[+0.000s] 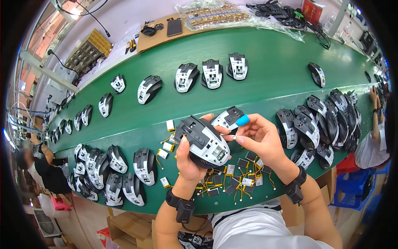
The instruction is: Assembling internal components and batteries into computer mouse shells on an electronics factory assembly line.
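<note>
My left hand [187, 165] grips a black and white computer mouse body [201, 141] above the near table edge, with its top shell off and inner parts showing. Beside it, my right hand [267, 143] has thumb and index finger pinched on a tiny white piece [234, 137], possibly a connector; its kind is too small to make out. A blue finger cot [242, 120] covers one right fingertip. Just behind my hands lies another open mouse [228, 118]. Small battery packs with wires [247, 181] are scattered beneath and around my hands.
Piles of open mice lie on the left [97, 162] and right [306, 128]. Several more stand in a row on the green conveyor belt [273, 62]. A phone [174, 27] and bagged parts [215, 15] sit on the far ledge. Other people work at both ends.
</note>
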The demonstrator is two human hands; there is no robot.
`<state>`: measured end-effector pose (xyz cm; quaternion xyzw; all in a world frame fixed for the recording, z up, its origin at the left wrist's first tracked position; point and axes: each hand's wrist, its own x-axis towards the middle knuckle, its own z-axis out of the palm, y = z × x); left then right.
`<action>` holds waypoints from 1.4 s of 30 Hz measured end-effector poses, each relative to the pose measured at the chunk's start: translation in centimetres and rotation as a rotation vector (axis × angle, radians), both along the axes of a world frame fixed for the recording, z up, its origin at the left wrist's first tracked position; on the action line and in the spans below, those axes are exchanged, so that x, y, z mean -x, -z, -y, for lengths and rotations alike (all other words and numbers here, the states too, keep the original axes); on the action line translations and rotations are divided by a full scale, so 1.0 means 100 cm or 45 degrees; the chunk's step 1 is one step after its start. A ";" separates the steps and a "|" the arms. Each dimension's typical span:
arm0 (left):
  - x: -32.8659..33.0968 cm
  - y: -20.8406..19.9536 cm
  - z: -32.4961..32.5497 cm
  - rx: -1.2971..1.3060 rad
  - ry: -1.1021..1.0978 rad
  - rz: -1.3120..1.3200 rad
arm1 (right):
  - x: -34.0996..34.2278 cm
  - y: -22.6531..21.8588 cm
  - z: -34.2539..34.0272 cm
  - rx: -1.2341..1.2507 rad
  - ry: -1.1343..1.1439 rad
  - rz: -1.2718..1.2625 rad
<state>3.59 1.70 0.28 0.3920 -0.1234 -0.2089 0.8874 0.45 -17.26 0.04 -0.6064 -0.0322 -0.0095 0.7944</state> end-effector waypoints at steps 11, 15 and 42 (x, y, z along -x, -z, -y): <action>0.000 0.005 0.001 0.160 0.063 -0.143 | 0.020 -0.017 -0.008 0.669 0.261 0.465; 0.003 0.009 0.002 0.065 0.021 -0.160 | 0.018 -0.021 -0.013 1.103 0.191 0.990; 0.008 0.005 0.013 -0.109 0.064 -0.277 | 0.021 -0.026 -0.003 1.371 0.084 1.008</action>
